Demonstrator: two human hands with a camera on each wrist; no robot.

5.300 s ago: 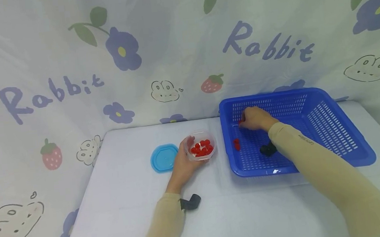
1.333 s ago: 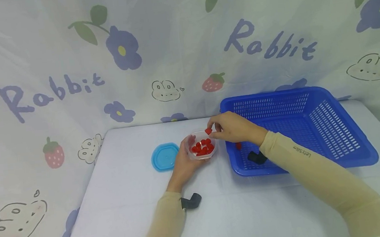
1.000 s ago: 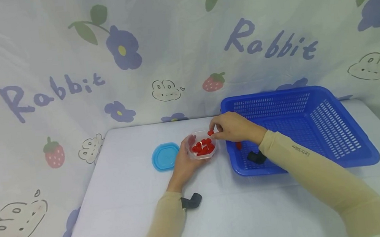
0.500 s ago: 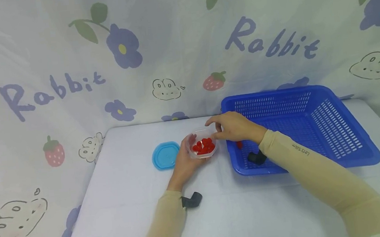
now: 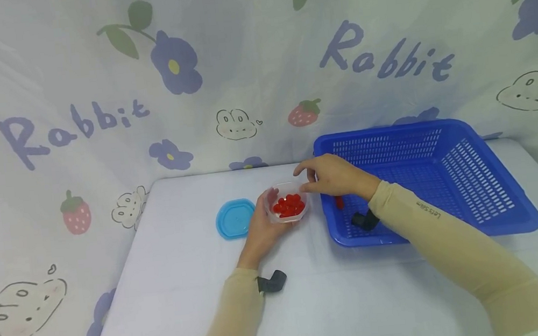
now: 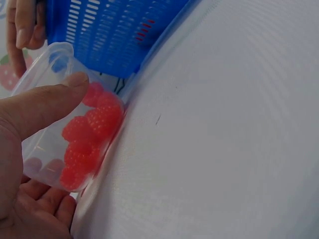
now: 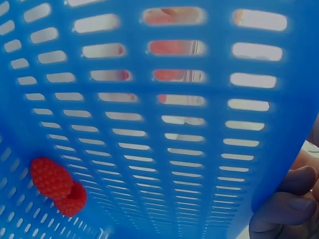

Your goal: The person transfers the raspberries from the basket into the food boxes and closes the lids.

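My left hand [image 5: 260,235] grips a clear plastic tub [image 5: 293,219] on the table, fingers round its left side. Inside lie several red raspberries [image 5: 288,206], heaped at the bottom in the left wrist view. At the tub's right rim hovers my right hand [image 5: 335,175], its fingers bent loosely with nothing visible between them. Its wrist is over the left edge of a blue slotted basket [image 5: 431,234]. Two more raspberries [image 7: 51,178] rest against each other inside that basket in the right wrist view; the forearm and wrist hide part of the basket floor.
A light blue lid [image 5: 235,219] lies flat to the left of the tub. Behind the white table [image 5: 173,285] hangs a printed curtain [image 5: 238,46]. Dark wrist mounts [image 5: 272,282] stick out from the sleeves.
Earlier my right hand reached into the basket, then carried a raspberry to the tub and let it drop in. Its fingers now hold nothing. The left hand and tub have stayed put.
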